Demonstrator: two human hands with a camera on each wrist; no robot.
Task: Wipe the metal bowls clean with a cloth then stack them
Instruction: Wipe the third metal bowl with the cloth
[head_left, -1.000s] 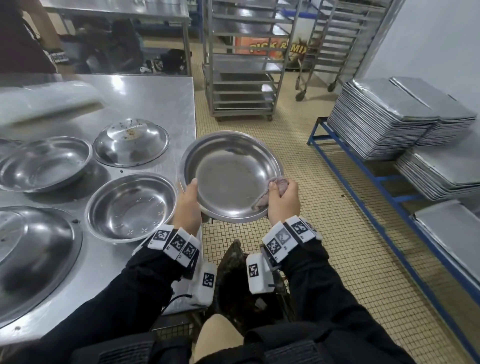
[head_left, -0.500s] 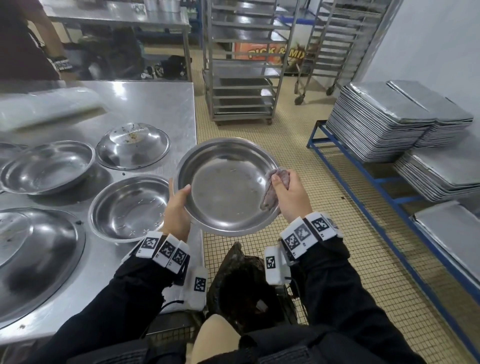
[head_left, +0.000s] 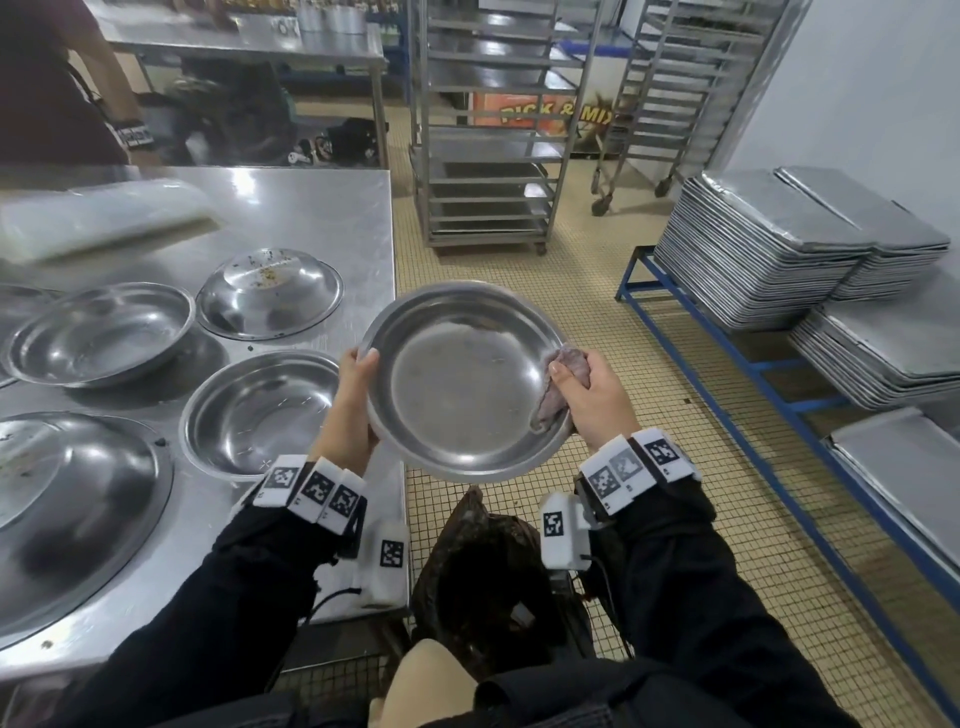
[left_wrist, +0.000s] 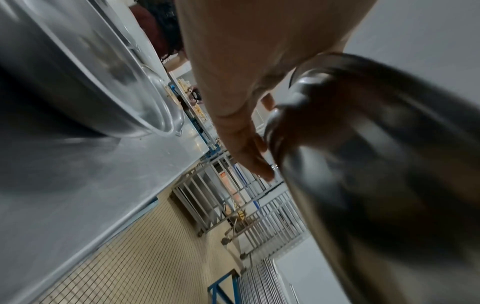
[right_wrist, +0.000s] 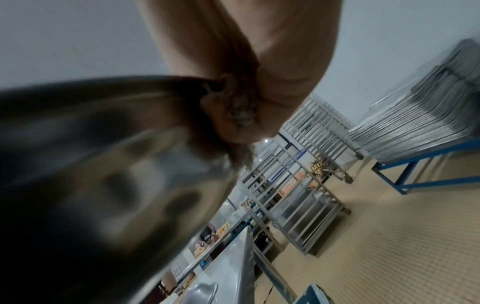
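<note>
On the far left, the steel table holds four more bowls: a big one at the near edge, one behind it, one beside the person's arm, and one turned upside down with crumbs on it. None of these are stacked yet. Next comes the left hand, curled around the left rim of the held bowl, thumb on the inside edge. The bowl is up in the air, just past the table's edge, over the tiled floor. On the bowl's right rim is the right hand, squeezing a small pinkish cloth against the inside wall. A moment ago the cloth was at the near edge of the bowl; now it has slid further up the right side, and the bowl is tipped more toward the person. So the wiping is going round the rim, and I think this bowl is still being cleaned. Far right, piles of metal trays sit on a blue rack.
</note>
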